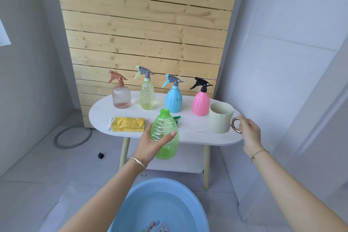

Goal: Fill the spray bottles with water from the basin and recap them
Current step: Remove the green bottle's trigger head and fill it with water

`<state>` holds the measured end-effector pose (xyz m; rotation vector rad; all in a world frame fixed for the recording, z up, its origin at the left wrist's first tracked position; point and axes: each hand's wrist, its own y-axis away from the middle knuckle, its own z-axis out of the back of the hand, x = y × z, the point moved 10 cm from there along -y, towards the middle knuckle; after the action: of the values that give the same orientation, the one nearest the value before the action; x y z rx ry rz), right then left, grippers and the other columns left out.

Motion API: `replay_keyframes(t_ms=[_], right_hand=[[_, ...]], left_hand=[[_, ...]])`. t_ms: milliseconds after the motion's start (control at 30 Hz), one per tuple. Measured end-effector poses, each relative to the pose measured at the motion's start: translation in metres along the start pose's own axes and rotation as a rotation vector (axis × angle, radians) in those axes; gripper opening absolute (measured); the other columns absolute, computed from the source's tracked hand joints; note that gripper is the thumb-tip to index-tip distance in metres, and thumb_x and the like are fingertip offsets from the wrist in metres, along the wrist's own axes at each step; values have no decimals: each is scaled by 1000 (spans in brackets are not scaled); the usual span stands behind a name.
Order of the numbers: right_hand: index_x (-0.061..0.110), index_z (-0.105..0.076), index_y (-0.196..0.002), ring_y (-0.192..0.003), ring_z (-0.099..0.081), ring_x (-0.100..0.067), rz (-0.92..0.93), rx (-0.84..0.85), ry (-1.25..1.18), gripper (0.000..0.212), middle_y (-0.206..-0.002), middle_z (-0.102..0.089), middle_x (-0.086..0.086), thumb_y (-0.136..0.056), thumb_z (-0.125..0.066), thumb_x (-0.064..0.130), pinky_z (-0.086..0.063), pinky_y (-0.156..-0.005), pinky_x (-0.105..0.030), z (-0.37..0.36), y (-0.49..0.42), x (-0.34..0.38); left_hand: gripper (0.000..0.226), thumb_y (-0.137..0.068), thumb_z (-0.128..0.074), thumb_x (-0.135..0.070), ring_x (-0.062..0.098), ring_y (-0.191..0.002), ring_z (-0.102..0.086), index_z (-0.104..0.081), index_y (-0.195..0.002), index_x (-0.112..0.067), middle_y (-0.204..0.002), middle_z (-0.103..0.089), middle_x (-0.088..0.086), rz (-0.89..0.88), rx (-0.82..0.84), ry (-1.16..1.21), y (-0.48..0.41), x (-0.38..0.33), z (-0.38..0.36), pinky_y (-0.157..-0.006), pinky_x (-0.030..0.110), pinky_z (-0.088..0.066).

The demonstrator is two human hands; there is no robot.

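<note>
My left hand (151,142) grips an uncapped clear green bottle (165,137), held upright in front of the white oval table (105,111). Its green spray head (177,118) lies on the table behind it, mostly hidden. My right hand (248,132) touches the metal handle of a cream mug (221,117) standing at the table's right end. Along the back of the table stand capped spray bottles: brown-pink (121,98), yellow-green (147,96), blue (173,100) and pink (200,102). A blue basin (131,199) with water sits on the floor below.
A folded yellow cloth (128,124) lies at the table's front left. A wooden slatted panel (146,30) leans on the wall behind. On the floor to the left are a grey ring (72,136) and a small black block (101,155).
</note>
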<state>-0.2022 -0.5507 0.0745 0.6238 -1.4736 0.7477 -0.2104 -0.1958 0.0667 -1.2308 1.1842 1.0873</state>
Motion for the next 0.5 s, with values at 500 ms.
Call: replay_keyframes(t_ms=[500], right_hand=[[16, -40, -56, -55, -32, -15, -265, 411, 395, 38, -44, -35, 8, -81, -68, 17, -25, -47, -24, -70, 177, -194]], left_hand=[[54, -73, -81, -23, 2, -91, -63, -50, -118, -23, -105, -64, -8, 162, -120, -55, 112, 126, 47, -63, 5, -47]])
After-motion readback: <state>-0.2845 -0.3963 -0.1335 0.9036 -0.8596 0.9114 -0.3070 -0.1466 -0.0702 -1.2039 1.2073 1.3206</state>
